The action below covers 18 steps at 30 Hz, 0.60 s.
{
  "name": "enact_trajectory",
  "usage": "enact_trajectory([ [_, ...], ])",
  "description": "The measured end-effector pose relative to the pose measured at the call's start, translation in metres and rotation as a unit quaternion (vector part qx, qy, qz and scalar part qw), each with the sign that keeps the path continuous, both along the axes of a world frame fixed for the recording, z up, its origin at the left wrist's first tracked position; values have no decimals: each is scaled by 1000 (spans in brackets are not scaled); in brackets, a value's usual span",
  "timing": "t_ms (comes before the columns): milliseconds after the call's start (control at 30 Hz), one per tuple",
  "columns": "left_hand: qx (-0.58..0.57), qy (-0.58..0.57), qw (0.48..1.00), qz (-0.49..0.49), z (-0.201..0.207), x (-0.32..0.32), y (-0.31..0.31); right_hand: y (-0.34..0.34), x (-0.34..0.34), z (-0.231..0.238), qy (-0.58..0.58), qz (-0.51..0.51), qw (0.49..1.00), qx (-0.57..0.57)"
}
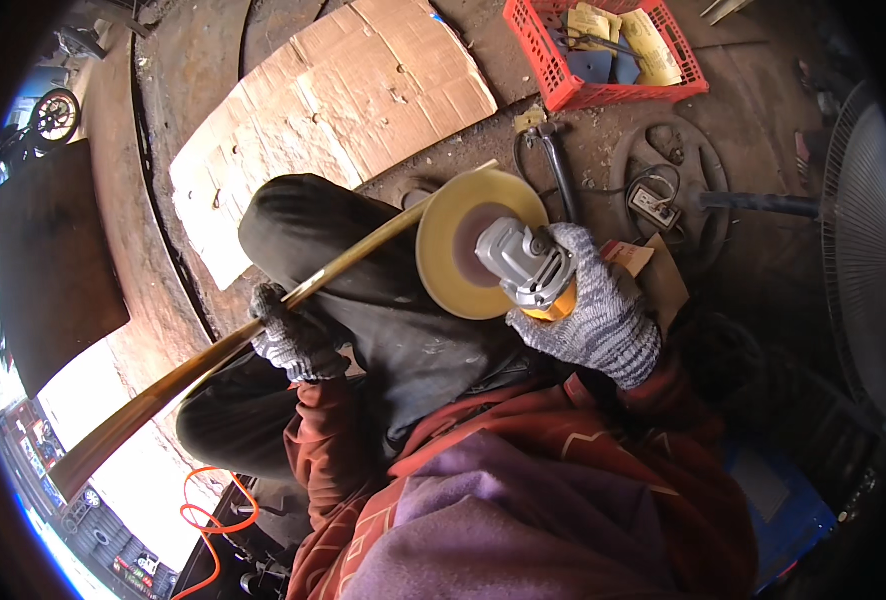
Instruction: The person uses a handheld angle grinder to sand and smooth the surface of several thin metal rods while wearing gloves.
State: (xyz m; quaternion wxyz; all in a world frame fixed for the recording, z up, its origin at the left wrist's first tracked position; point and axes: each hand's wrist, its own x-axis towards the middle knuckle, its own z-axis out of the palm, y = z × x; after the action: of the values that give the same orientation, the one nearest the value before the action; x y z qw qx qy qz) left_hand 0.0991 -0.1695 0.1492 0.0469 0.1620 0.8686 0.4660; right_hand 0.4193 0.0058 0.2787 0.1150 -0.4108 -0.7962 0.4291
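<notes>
My left hand (291, 338), in a grey knitted glove, is closed around a long brass-coloured metal strip (353, 256). The strip runs slantwise across my bent legs, its broad end (113, 430) low at the left and its narrow end near the disc. My right hand (603, 318), gloved the same way, grips an angle grinder (529, 262) with a silver head and a yellow body. A large yellowish round disc (445, 248) is fitted on the grinder. The disc's upper left edge overlaps the strip in view; whether they touch, I cannot tell.
Flattened cardboard (333, 95) lies on the floor ahead. A red plastic crate (603, 95) holds sheets of abrasive paper. A hammer (560, 170) and a socket box (653, 205) lie by a round metal base (698, 165). At right stands a fan (863, 250); an orange hose (213, 520) curls lower left.
</notes>
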Motion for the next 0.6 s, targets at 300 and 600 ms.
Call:
enact_trajectory([
  [300,22,6,1000,15,-12,-5,-6,-11,-3,-7,31,-12,999,-7],
  [600,122,-152,969,152,20,2,16,-10,-4,0,28,14,999,-7],
])
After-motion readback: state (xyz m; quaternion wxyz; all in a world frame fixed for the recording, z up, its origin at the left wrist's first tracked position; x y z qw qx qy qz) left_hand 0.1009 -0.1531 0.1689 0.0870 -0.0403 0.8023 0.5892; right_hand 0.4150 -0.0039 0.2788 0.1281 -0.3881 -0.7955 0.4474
